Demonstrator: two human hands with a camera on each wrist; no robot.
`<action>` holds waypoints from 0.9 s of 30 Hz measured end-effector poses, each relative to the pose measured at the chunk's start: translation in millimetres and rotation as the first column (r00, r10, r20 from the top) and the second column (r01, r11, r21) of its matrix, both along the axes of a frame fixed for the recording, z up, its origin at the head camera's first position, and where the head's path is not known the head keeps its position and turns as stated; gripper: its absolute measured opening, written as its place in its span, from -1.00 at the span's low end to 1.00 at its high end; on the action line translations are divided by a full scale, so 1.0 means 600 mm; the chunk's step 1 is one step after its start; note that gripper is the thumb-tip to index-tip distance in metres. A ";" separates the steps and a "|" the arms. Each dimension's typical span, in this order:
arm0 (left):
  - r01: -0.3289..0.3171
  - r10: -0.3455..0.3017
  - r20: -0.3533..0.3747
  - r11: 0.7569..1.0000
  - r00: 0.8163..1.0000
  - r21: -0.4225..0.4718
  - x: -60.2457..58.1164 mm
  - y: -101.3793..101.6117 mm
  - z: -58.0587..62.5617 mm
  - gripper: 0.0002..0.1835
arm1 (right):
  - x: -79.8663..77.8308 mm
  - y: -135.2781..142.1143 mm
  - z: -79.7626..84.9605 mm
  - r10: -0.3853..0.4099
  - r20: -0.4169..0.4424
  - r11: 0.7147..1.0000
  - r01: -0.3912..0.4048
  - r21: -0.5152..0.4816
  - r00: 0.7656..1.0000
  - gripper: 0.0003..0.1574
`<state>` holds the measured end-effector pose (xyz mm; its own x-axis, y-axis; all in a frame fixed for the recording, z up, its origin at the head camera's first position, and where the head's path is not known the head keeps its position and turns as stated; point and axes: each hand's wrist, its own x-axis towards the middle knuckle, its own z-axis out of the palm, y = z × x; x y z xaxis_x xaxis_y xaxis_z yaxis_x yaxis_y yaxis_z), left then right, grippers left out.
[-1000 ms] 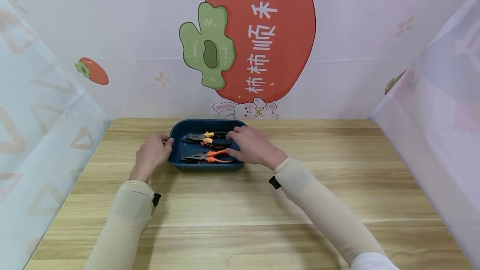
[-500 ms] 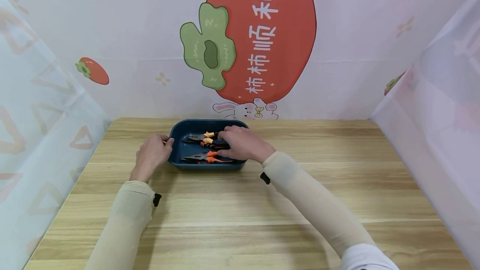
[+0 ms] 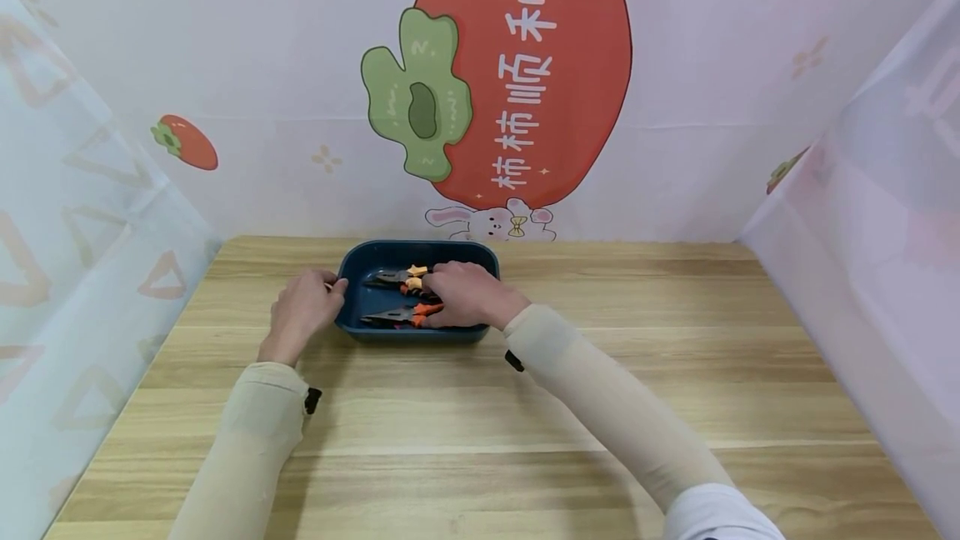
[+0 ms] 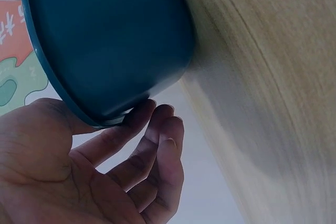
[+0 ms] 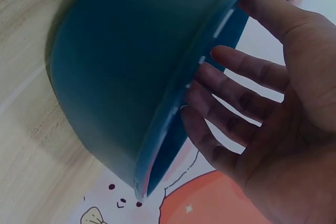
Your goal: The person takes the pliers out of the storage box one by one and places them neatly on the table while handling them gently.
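A dark blue tub (image 3: 412, 337) sits on the table near the back wall. Inside it lie pliers with orange handles (image 3: 401, 317) and pliers with yellow-and-black handles (image 3: 393, 277), their jaws toward the left. My left hand (image 3: 300, 311) pinches the tub's left end at the rim; in the left wrist view its index finger lies against the outer wall and the thumb is mostly hidden. My right hand (image 3: 472, 297) reaches over the right end into the tub, fingers spread and slightly bent over the handles. The handle ends are hidden beneath it.
The wooden table (image 3: 450, 423) stretches toward me and to both sides. A white printed cloth (image 3: 675, 90) with a large red fruit hangs behind the tub, and more cloth closes off the left and right sides.
My right hand has moved left and slightly down, from the tub's right end farther over the pliers, covering more of the handles. My left hand and the tub have stayed in place.
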<state>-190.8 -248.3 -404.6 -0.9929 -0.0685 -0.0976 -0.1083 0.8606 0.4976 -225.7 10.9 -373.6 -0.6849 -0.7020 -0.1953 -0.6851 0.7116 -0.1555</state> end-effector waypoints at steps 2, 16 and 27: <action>0.000 0.000 -0.002 1.000 1.000 -0.002 0.000 -0.001 0.000 -0.50 | 0.000 -0.004 -0.003 -0.004 -0.001 1.000 0.004 0.012 1.000 -0.35; 0.004 -0.004 -0.001 1.000 1.000 -0.023 -0.002 -0.002 0.001 -0.53 | -0.007 -0.012 -0.022 -0.014 -0.002 0.999 0.014 0.043 1.000 -0.52; -0.002 0.002 0.003 1.000 1.000 -0.021 -0.002 -0.001 0.001 -0.54 | -0.008 -0.016 -0.027 -0.040 0.070 0.999 0.039 0.017 0.997 -0.65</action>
<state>-191.9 -248.8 -404.1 -0.9924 -0.0729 -0.0992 -0.1119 0.8704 0.4795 -230.6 1.5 -390.1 -0.6960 -0.6713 -0.2548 -0.6445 0.7405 -0.1905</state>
